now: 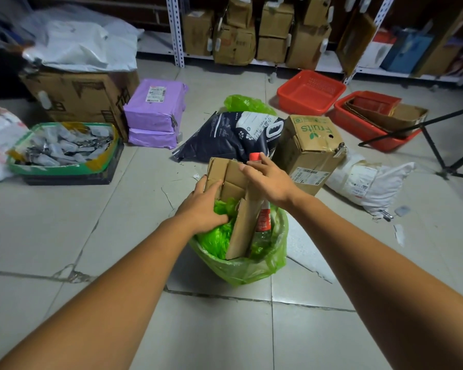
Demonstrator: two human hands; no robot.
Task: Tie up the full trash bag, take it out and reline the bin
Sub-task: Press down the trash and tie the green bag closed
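Step in hand, by look: packing bag down before tying. Bag (241,265) stood on floor, mouth untied, rim folded outward; bin hidden under it. Cardboard (233,177) and bottle (264,217) stuck up out of bag. Your left hand (202,206) lay flat on cardboard at bag's left. Right hand (267,180) pressed flat on top of it. Hands apart, neither clamped. Next move probably called for shoving contents below rim, then gathering rim.
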